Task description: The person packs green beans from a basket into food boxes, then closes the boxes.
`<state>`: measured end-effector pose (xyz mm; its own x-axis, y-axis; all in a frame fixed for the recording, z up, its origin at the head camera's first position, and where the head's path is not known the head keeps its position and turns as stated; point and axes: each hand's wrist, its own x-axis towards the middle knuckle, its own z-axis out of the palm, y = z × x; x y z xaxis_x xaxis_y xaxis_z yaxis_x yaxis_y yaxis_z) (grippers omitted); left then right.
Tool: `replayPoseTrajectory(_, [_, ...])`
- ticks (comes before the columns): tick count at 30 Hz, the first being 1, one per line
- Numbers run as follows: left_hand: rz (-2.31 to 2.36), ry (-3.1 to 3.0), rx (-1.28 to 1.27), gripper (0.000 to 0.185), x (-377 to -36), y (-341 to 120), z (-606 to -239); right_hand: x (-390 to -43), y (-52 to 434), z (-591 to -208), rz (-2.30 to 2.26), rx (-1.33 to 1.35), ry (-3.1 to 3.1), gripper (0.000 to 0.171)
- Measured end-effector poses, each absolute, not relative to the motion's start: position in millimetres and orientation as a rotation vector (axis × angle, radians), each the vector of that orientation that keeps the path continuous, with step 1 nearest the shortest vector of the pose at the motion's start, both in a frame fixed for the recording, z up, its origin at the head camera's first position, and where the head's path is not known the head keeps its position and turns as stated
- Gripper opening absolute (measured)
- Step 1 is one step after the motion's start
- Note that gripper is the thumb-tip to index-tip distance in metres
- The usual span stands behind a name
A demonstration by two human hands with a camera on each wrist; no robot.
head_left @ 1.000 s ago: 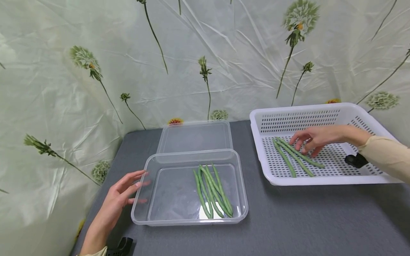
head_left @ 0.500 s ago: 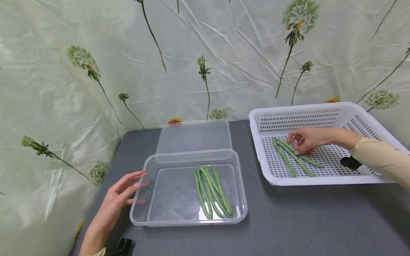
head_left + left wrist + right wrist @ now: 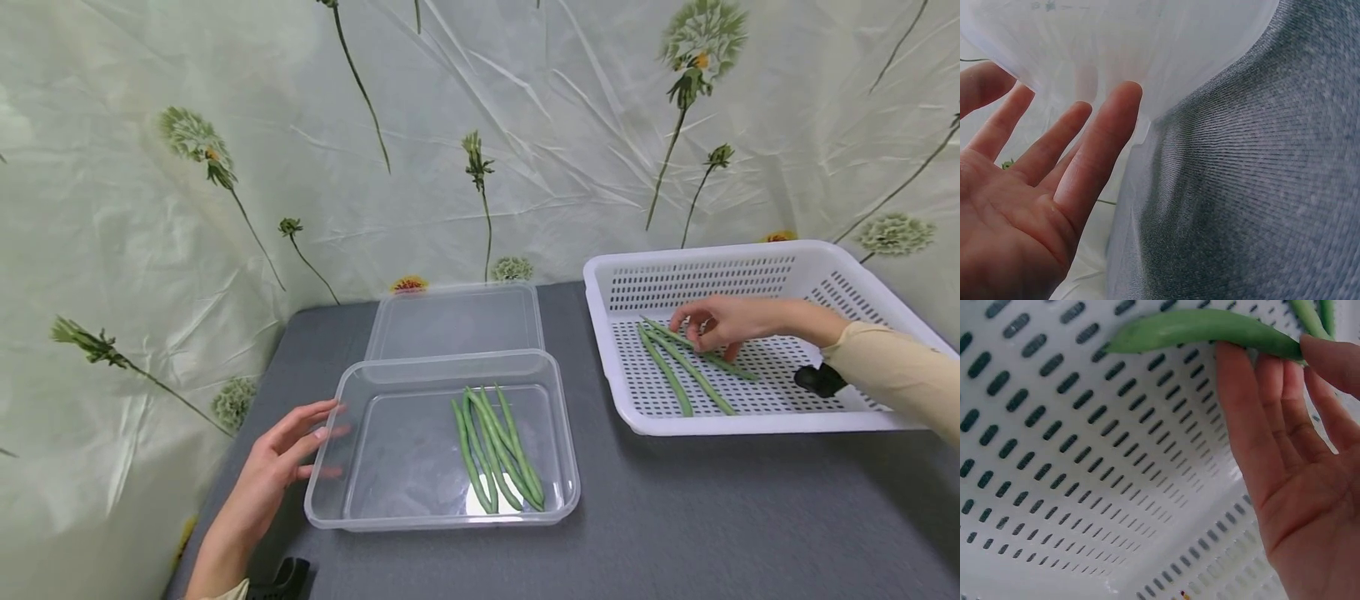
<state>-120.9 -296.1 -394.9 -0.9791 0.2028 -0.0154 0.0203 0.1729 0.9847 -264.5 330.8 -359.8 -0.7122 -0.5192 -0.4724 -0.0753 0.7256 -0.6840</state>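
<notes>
Inside the white perforated basket (image 3: 750, 426), my right hand (image 3: 731, 323) pinches a green bean (image 3: 1191, 328) between thumb and fingers. In the right wrist view that bean stretches past the fingertips over the slotted floor. Two more green beans (image 3: 665, 372) lie in the basket to the left of the hand. My left hand (image 3: 262, 475) is at the left wall of the clear plastic container (image 3: 435, 524), its fingers extended and spread against the outside. In the left wrist view the fingertips (image 3: 1124, 94) overlap the translucent wall. Several green beans (image 3: 480, 454) lie side by side in the container's right half.
A clear flat lid (image 3: 457, 321) lies behind the container. Both containers stand on a dark grey cloth-covered table (image 3: 675, 517). A pale curtain with a flower print (image 3: 420, 167) hangs directly behind.
My right hand has moved slightly left and closed its thumb and fingers on the rightmost bean, which has shifted a little. The left hand stays in place at the container.
</notes>
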Motion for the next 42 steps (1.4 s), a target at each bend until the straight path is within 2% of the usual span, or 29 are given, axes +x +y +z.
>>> replayPoseTrajectory(9, [1.939, 2.255, 0.29, 0.04, -120, -296, -394, -260, 328, -347, -0.828, -0.426, 2.332, 0.041])
replayPoseTrajectory(27, [1.934, 2.276, 0.279, 0.039, -121, -298, -394, -236, 310, -304, -1.037, -0.582, 2.242, 0.03])
replayPoseTrajectory(36, [1.925, 2.287, 0.22, 0.041, -120, -298, -396, -219, 310, -298, -1.156, -0.608, 2.273, 0.036])
replayPoseTrajectory(42, [1.914, 2.29, 0.249, 0.041, -122, -298, -393, -214, 310, -296, -1.185, -0.643, 2.355, 0.031])
